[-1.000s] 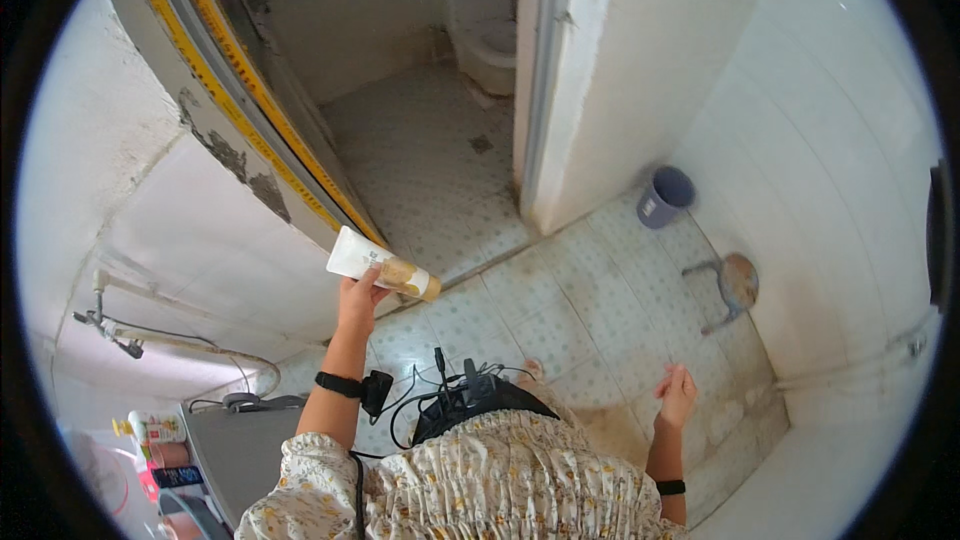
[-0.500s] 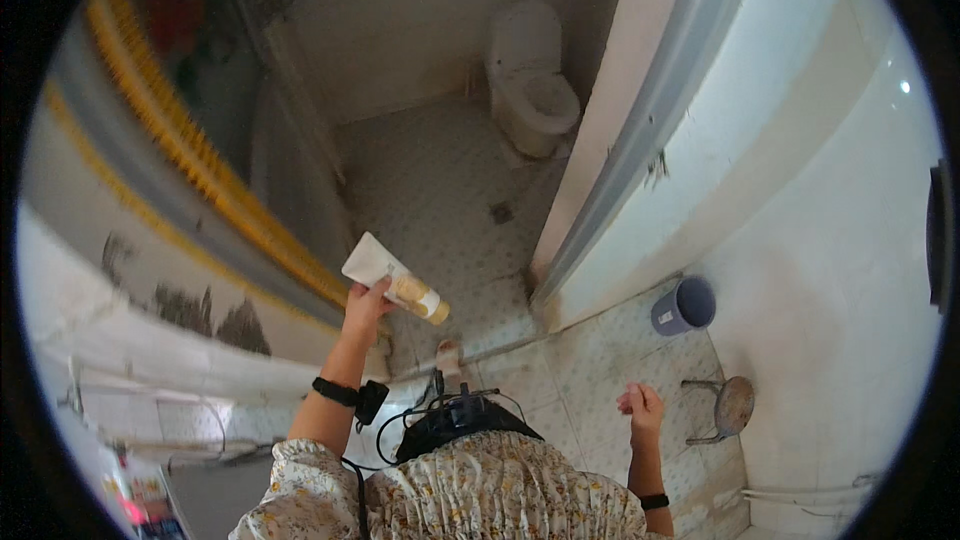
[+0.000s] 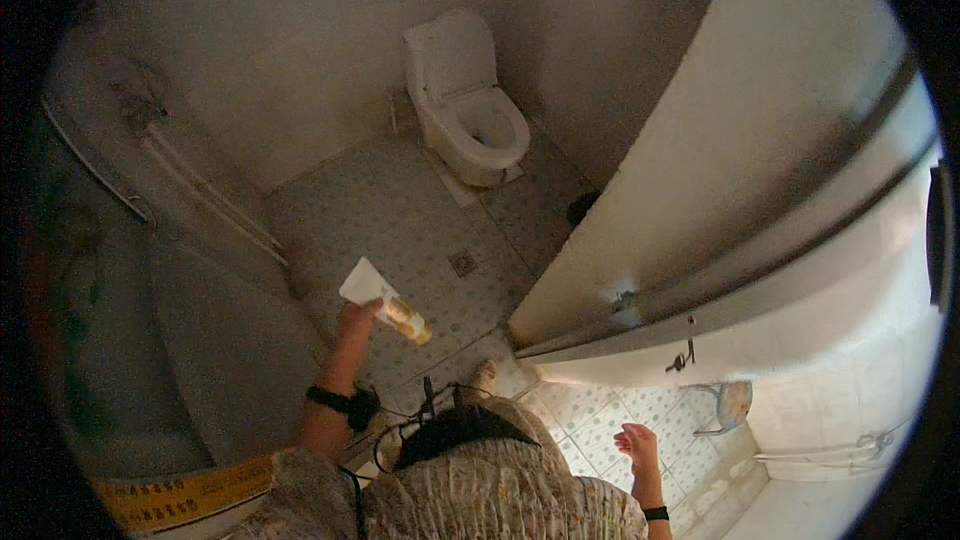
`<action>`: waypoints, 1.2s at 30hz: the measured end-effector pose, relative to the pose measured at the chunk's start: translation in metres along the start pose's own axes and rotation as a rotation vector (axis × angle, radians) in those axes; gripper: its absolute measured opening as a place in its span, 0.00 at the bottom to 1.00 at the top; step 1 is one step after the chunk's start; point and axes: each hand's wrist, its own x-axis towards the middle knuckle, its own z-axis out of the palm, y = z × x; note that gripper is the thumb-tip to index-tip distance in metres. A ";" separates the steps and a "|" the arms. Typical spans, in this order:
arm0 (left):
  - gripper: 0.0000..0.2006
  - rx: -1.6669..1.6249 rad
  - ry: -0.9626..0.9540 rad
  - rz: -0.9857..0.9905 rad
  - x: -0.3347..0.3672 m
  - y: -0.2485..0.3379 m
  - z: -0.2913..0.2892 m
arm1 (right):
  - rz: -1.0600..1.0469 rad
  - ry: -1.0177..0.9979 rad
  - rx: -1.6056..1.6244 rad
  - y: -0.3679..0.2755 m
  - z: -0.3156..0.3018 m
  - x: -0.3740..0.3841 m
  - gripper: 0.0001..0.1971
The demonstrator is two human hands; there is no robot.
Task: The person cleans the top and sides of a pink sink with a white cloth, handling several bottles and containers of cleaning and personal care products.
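My left hand [image 3: 359, 318] is closed round a squeeze tube [image 3: 388, 306] with a white body and a gold-yellow cap end. The tube is tilted, its wide white end up and left, its cap down and right, above the tiled floor. My right hand [image 3: 636, 443] hangs low on the right with its fingers partly spread and nothing in it. The nearest thing to it is a small stool [image 3: 737, 408] standing by the wall.
Ahead stands a white toilet [image 3: 482, 130] with its lid raised. A square floor drain [image 3: 463, 262] lies in the dotted tiles. The doorway wall [image 3: 690, 220] rises close on my right, with a latch [image 3: 686, 348]. Pipes [image 3: 215, 190] run along the left wall.
I have stepped forward through the doorway, so the toilet and drain appear nearer. The tube stays in my left hand. My right hand's fingers have loosened. The bucket has left view.
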 end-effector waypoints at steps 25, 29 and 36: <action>0.18 0.640 -0.773 0.155 0.602 0.224 0.974 | 0.500 0.610 0.469 -0.387 0.023 0.433 0.13; 0.20 0.523 -1.340 0.381 0.660 0.347 1.233 | 0.642 0.757 0.620 -0.519 0.060 0.570 0.14; 0.15 0.964 -1.565 0.285 0.903 0.426 1.712 | 0.644 0.901 0.723 -0.785 -0.078 0.990 0.15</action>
